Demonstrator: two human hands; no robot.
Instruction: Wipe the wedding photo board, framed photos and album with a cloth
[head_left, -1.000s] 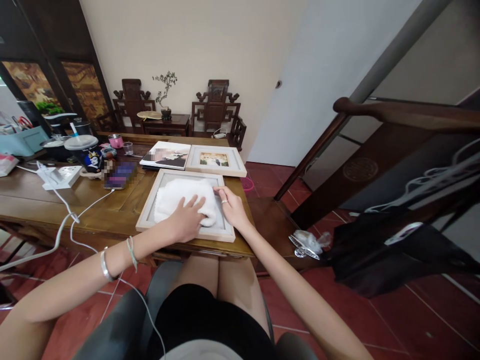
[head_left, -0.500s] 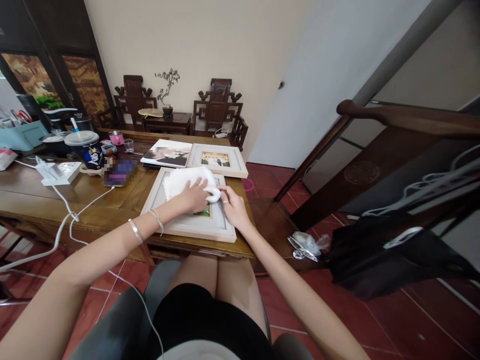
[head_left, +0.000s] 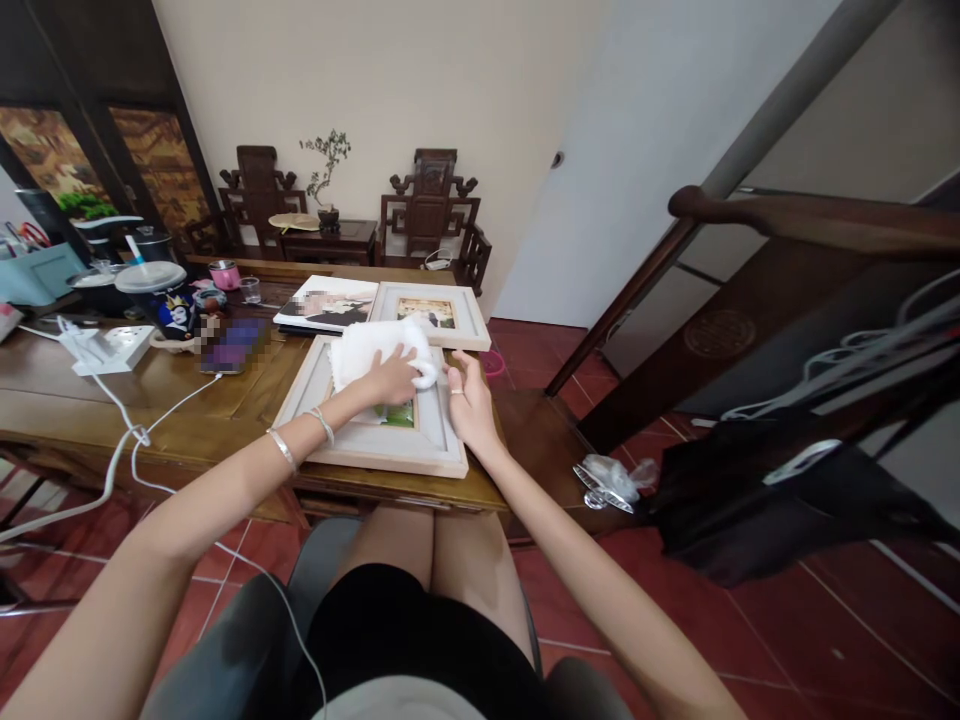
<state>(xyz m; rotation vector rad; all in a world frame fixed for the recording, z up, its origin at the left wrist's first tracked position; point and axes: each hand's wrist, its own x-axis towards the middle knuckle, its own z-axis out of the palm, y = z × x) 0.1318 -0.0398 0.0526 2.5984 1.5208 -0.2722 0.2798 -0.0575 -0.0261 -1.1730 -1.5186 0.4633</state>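
A pale wooden picture frame (head_left: 429, 459) lies flat near the table's front edge, its picture partly covered. Across its upper part is a folded white cloth (head_left: 367, 348). My left hand (head_left: 391, 378) presses on this cloth, fingers over it, with a bunched fold of cloth by the fingertips. Beside the frame's right edge is my right hand (head_left: 469, 405), fingers loosely apart and nothing held in them. Whether it touches the frame's edge I cannot tell for sure.
Behind lie a second picture frame (head_left: 475, 325) and a photo album (head_left: 300, 317). To the left are a phone (head_left: 234, 348) on a cable, a lidded cup (head_left: 166, 305), and a power strip (head_left: 124, 350). A wooden chair (head_left: 652, 390) stands at right.
My right hand has come off the cloth and opened at the frame's right edge. The left hand and cloth have shifted slightly up the frame, baring more of the picture.
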